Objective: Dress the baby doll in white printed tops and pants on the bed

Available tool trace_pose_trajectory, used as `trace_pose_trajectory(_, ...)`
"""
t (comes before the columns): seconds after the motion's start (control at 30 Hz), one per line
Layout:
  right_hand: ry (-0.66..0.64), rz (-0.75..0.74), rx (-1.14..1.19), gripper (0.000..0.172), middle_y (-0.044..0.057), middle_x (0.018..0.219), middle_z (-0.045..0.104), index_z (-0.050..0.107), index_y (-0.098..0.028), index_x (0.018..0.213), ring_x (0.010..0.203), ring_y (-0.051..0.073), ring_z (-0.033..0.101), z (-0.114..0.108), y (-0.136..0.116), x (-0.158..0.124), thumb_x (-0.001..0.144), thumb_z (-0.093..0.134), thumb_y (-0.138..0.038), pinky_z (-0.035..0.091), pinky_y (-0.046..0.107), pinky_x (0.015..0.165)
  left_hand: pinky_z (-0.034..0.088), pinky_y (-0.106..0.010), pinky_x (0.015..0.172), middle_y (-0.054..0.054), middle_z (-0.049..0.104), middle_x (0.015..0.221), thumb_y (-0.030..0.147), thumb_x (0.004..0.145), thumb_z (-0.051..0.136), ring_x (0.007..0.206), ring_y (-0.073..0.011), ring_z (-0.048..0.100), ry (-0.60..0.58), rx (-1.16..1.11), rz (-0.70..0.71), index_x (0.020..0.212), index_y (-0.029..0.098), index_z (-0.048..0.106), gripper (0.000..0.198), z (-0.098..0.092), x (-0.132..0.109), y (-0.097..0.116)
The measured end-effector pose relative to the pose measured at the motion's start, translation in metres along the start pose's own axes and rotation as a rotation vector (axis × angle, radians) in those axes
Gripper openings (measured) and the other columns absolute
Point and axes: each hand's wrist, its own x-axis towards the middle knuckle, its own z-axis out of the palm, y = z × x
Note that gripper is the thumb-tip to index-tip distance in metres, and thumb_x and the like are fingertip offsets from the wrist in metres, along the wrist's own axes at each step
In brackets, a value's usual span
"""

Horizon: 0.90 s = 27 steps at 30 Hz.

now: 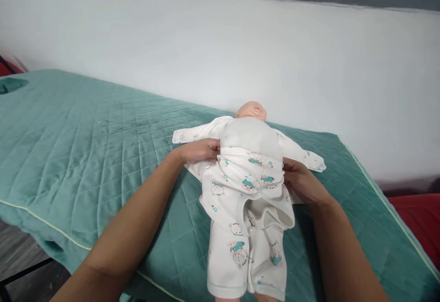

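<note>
A baby doll (252, 109) lies on its back on a green quilted table (85, 146), head toward the wall. It wears white printed trousers (245, 247) with small animal pictures, and an open white printed jacket (195, 134) is spread under it, leaving the grey torso bare. My left hand (201, 150) is closed on the trousers' waistband at the doll's left side as I see it. On the other side my right hand (300, 180) grips the waistband at the hip, fingers curled into the cloth.
A white wall (309, 63) runs right behind the table. The table has a face hole (12, 84) at its far left end. Something red (419, 219) stands beyond the table's right edge, and dark floor (20, 256) shows at the lower left.
</note>
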Motion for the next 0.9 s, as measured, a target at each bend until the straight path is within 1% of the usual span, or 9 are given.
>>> trace_pose_trajectory(0.1,-0.020,0.014,-0.015,0.046,0.006,0.104,0.077,0.071,-0.024,0.119,0.089,0.027,0.073,-0.001,0.000,0.000,0.073,0.073,-0.024,0.058,0.040,0.078,0.047,-0.034,0.093,-0.003,0.073,0.101,0.008,0.062,0.063,0.104,-0.0226,0.063,-0.047,0.001,0.074,0.099,0.019,0.067,0.039,0.001,-0.001,0.002)
trace_pose_trajectory(0.2,-0.020,0.004,-0.012,0.045,0.006,0.109,0.076,0.072,-0.023,0.116,0.099,0.028,0.071,0.000,0.000,0.000,0.071,0.073,-0.023,0.057,0.042,0.085,0.047,-0.034,0.094,-0.005,0.072,0.106,0.006,0.061,0.061,0.107,-0.0235,0.062,-0.030,0.074,0.087,0.101,0.018,0.066,0.042,0.003,0.000,0.003)
trace_pose_trajectory(0.3,-0.006,0.001,0.014,0.041,0.006,0.104,0.077,0.074,-0.024,0.112,0.100,0.029,0.071,0.001,-0.001,0.001,0.071,0.073,-0.023,0.057,0.041,0.085,0.049,-0.033,0.088,-0.005,0.073,0.099,0.008,0.062,0.061,0.101,-0.0239,0.063,0.021,0.148,0.070,0.096,0.017,0.068,0.036,0.003,0.002,0.002)
trace_pose_trajectory(0.43,-0.016,0.009,0.030,0.039,0.005,0.096,0.078,0.075,-0.023,0.108,0.094,0.028,0.072,0.000,0.001,0.004,0.070,0.072,-0.020,0.056,0.041,0.084,0.049,-0.030,0.074,-0.004,0.072,0.084,0.012,0.065,0.058,0.082,-0.0220,0.063,0.106,0.230,0.046,0.082,0.017,0.069,0.022,0.003,0.004,-0.001)
trace_pose_trajectory(0.53,-0.014,0.008,0.019,0.040,0.005,0.093,0.078,0.075,-0.022,0.108,0.093,0.028,0.071,-0.002,0.003,0.006,0.069,0.070,-0.019,0.055,0.042,0.084,0.047,-0.029,0.067,-0.003,0.071,0.079,0.014,0.066,0.055,0.075,-0.0204,0.061,0.159,0.270,0.011,0.078,0.017,0.070,0.020,0.002,0.005,-0.003)
trace_pose_trajectory(0.63,-0.008,-0.013,-0.049,0.039,0.006,0.093,0.077,0.074,-0.021,0.110,0.093,0.028,0.070,-0.004,0.001,0.004,0.071,0.072,-0.024,0.055,0.040,0.081,0.048,-0.028,0.067,-0.002,0.069,0.076,0.015,0.066,0.055,0.074,-0.0200,0.061,0.163,0.280,-0.003,0.076,0.017,0.070,0.018,0.001,0.004,-0.003)
trace_pose_trajectory(0.77,0.000,-0.065,-0.251,0.029,0.005,0.097,0.075,0.073,-0.021,0.104,0.087,0.023,0.067,-0.012,-0.007,-0.004,0.079,0.073,-0.035,0.052,0.035,0.078,0.050,-0.029,0.067,-0.001,0.067,0.071,0.018,0.064,0.065,0.075,-0.0202,0.063,0.138,0.250,-0.004,0.071,0.018,0.066,0.007,-0.004,-0.005,-0.001)
trace_pose_trajectory(0.83,0.037,-0.091,-0.310,0.027,0.005,0.098,0.074,0.073,-0.022,0.100,0.087,0.022,0.066,-0.016,-0.009,-0.007,0.079,0.074,-0.040,0.052,0.034,0.077,0.051,-0.029,0.067,-0.001,0.066,0.072,0.020,0.065,0.068,0.073,-0.0190,0.063,0.117,0.180,-0.006,0.073,0.018,0.064,0.009,-0.007,-0.011,-0.001)
trace_pose_trajectory(0.9,0.088,-0.115,-0.327,0.030,0.006,0.097,0.074,0.071,-0.022,0.098,0.088,0.023,0.065,-0.018,-0.008,-0.008,0.077,0.076,-0.044,0.051,0.035,0.078,0.051,-0.029,0.066,-0.001,0.066,0.073,0.022,0.068,0.070,0.069,-0.0173,0.063,0.121,0.089,0.028,0.078,0.018,0.061,0.014,-0.009,-0.015,-0.002)
